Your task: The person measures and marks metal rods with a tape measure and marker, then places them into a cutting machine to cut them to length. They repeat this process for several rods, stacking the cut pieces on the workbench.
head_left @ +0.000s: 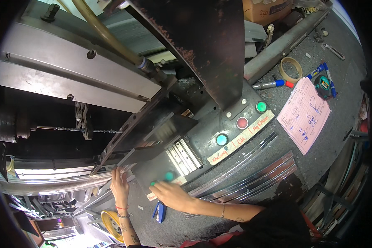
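Observation:
My left hand point(119, 184) is raised at the front edge of the machine, fingers closed at the end of a thin shiny piece beside a dark metal plate point(138, 156); what they grip is unclear. My right hand point(171, 194) reaches across to the lower end of the control panel point(202, 140). Its fingers are curled together, the tips at a small green button point(153, 184); nothing shows in them. Just beyond sits another green button point(169, 176). Left of the panel, a long drill bit point(87, 130) in a chuck point(16, 126) points toward a metal bracket point(128, 120).
A blue stapler point(160, 213) lies below my right hand. Shiny metal strips point(244, 177) stretch along the bench. Farther right are a pink form point(304, 118), tape measure point(323, 87), tape roll point(291, 69) and markers point(270, 84). A yellow round container point(111, 225) stands lower left.

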`<state>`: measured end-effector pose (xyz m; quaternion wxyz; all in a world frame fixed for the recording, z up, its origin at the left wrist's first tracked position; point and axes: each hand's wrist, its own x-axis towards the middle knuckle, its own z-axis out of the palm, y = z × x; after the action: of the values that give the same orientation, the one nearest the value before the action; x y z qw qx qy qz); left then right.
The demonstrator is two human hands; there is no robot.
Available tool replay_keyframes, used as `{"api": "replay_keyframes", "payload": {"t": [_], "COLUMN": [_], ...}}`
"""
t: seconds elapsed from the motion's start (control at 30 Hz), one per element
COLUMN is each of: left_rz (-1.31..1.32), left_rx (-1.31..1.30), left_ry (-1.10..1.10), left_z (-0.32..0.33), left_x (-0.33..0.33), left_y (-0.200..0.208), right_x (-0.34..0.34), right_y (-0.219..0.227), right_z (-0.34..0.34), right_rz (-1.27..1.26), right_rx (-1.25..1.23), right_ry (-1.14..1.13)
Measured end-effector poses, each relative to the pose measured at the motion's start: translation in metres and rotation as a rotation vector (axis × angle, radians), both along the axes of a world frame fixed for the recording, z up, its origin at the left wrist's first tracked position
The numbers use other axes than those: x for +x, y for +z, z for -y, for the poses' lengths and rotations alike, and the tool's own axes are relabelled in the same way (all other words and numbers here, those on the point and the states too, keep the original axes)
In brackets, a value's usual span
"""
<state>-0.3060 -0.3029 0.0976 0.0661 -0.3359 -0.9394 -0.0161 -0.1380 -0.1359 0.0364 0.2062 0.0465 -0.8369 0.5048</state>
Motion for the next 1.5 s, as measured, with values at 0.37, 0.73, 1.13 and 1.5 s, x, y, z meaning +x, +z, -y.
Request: {"api": "replay_keyframes", "payload": {"t": [0.37,0.73,1.13,1.5], "left_rz": [-0.028,-0.245,-0.109,0.288], "left_rx": [-0.009,0.192,0.54,0.919], "left_ry": [0.014,-0.054,-0.289,0.012], "left_z": [0.0,0.01,0.001,0.01], "left_x": [0.001,0.037,0.129,0.199], "left_y": [-0.002,0.008,0.005,-0.062], "right_x": [0.0,-0.006,0.028,0.037], "right_y": [0.002,0.014,0.011,0.036], "right_z": [0.0,0.005,-0.008,-0.039], "right_rz": [-0.007,0.001,-0.073,0.142], "right_rx": [0.006,0.529,0.318,0.514], "right_ry": [-0.019,-0.184,-0.166,-0.364]}}
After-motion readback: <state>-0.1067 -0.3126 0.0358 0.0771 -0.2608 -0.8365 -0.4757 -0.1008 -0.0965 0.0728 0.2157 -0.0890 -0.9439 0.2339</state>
